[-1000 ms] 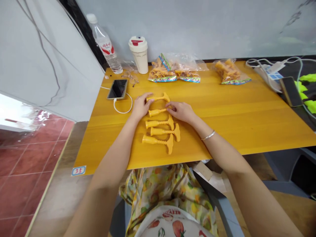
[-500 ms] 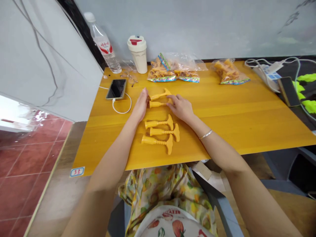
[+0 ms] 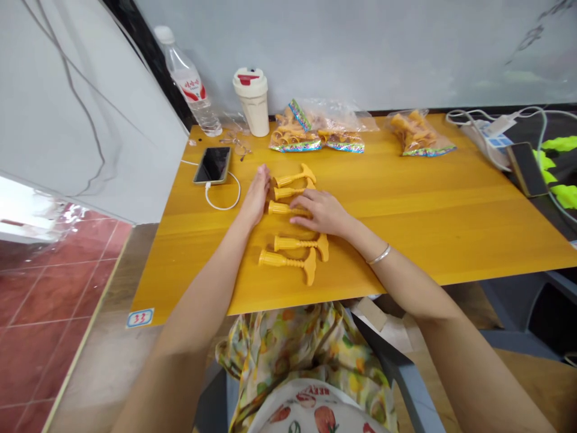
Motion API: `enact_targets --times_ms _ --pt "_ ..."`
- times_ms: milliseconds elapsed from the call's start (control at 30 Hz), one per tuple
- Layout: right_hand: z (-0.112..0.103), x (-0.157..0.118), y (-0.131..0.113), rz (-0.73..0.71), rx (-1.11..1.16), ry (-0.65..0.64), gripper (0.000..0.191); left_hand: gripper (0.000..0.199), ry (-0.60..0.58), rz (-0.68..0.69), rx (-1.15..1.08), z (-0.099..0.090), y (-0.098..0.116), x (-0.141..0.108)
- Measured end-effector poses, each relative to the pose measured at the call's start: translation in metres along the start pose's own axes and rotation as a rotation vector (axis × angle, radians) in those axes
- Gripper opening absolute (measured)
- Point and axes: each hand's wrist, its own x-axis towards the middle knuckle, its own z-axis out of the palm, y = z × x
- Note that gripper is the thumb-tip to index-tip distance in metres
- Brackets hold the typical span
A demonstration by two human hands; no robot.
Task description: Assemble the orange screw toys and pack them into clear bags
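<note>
Seen from the person's own head, two bare forearms reach onto a yellow wooden bench (image 3: 406, 228). Five yellow pieces (image 3: 295, 177), each a ribbed plastic stem with a T-shaped head, lie in a loose column on the bench, stems pointing left. The left hand (image 3: 256, 195) rests on its little-finger side just beside the top three pieces, its fingers (image 3: 262, 177) straight, together and open, holding nothing. The right hand (image 3: 322, 213) lies over the head of the middle piece (image 3: 283, 208), its fingers (image 3: 300, 220) stretched out along it; whether they grip it cannot be told. A thin bangle (image 3: 379, 254) circles the right wrist. Farther back are a phone (image 3: 213, 165) on a white cable (image 3: 222, 201), a water bottle (image 3: 187, 84), a cream cup (image 3: 252, 102), and two plastic bags (image 3: 295, 135) of more yellow pieces.
</note>
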Motion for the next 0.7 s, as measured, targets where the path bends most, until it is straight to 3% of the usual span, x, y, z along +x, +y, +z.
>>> enact_targets --times_ms 100,167,367,467,600,700 --pt "-0.006 -0.003 -0.016 -0.164 0.116 -0.121 0.037 0.08 -0.003 -0.001 -0.002 0.0 0.003 -0.001" --pt "-0.006 -0.003 -0.024 -0.201 0.13 -0.175 0.034 0.081 -0.005 -0.023 -0.016 0.0 0.005 -0.002" --pt "0.003 0.001 -0.015 -0.053 -0.004 -0.04 0.027 0.081 -0.021 -0.028 -0.028 0.001 0.006 -0.003" --pt "0.0 -0.001 -0.02 -0.089 0.005 0.001 0.035 0.081 -0.011 -0.04 -0.037 0.002 0.01 -0.006" --pt "-0.003 -0.009 -0.046 -0.319 0.087 -0.149 0.042 0.074 0.007 -0.074 -0.108 0.004 0.018 -0.011" --pt "-0.001 -0.012 -0.057 -0.311 0.019 -0.212 0.031 0.069 0.014 -0.089 -0.13 0.005 0.022 -0.012"
